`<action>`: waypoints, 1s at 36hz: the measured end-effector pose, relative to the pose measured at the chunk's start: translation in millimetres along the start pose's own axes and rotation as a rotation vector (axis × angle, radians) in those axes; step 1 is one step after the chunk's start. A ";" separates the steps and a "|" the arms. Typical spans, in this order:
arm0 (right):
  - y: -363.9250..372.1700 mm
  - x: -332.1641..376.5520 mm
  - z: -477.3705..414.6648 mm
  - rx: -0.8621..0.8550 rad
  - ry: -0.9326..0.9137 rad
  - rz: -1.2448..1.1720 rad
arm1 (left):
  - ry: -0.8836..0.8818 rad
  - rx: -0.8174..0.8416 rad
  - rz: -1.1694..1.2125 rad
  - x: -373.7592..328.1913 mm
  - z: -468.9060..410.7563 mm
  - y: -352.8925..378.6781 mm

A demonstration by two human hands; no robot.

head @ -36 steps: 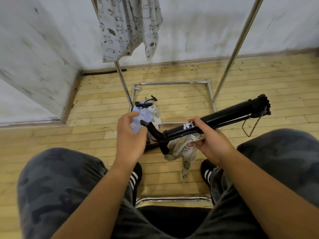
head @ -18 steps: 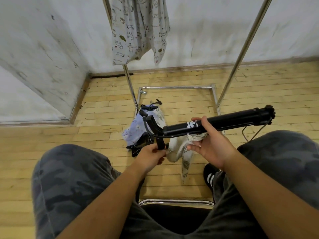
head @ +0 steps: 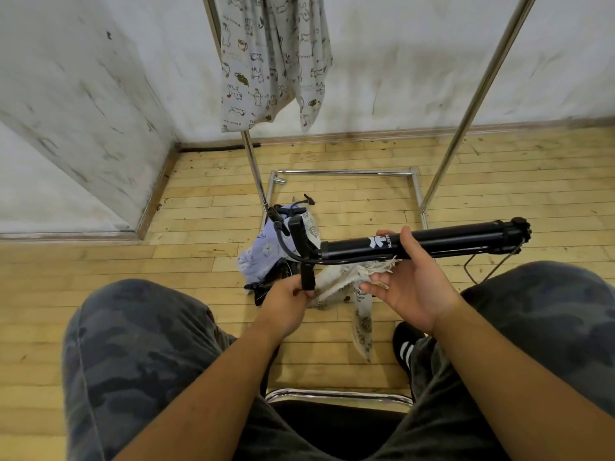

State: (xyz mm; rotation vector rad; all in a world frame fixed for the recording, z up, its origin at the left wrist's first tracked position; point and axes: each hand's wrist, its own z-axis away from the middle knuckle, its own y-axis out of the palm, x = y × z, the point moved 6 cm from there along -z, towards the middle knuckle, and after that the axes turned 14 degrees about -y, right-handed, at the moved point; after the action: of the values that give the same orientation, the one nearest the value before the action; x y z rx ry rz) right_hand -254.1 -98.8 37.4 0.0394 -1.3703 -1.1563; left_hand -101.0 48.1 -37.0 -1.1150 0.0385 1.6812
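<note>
Plainly stiff and fairly light, the black pump (head: 432, 241) lay level above the person's knees. The right hand (head: 411, 284) held its smooth barrel, thumb over, fingers beneath; the left hand (head: 286, 302) pinched the hinged piece (head: 307, 277) at the hose end. Mid-barrel seemed the surest hold, as the gloss could slip
</note>
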 end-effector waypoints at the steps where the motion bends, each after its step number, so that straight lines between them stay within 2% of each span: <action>1: -0.6 0.6 -0.4 -0.012 -0.004 0.001 | 0.001 0.000 -0.009 2.3 -2.8 0.2; 6: -3.3 1.4 -2.3 -0.028 -0.037 0.037 | 0.012 -0.016 0.035 -2.2 -3.9 -3.1; 12: -14.1 -1.0 -8.2 -0.088 -0.068 0.126 | -0.077 0.039 0.199 -10.0 0.8 -9.6; 17: -13.9 5.7 -6.6 -0.102 -0.199 0.328 | -0.140 0.045 0.341 -7.3 -3.6 -14.6; 26: -15.3 9.2 -3.2 -0.160 -0.221 0.739 | -0.060 0.072 0.147 -12.9 1.2 -11.3; 29: -15.0 3.1 -3.3 -0.088 -0.213 0.819 | -0.039 0.092 0.116 -17.0 2.7 -7.0; 32: -10.6 -2.3 -2.8 0.054 -0.240 0.959 | -0.071 0.077 0.142 -16.6 3.4 -10.8; 36: -16.2 -15.5 -6.2 0.148 -0.224 1.298 | -0.024 0.062 0.200 -22.8 4.2 -17.9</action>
State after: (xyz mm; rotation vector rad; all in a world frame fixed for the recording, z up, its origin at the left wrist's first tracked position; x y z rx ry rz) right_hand -255.7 -100.3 14.2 -0.7826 -1.2774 0.0407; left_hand -90.1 41.2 -10.7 -1.0727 0.1913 1.8581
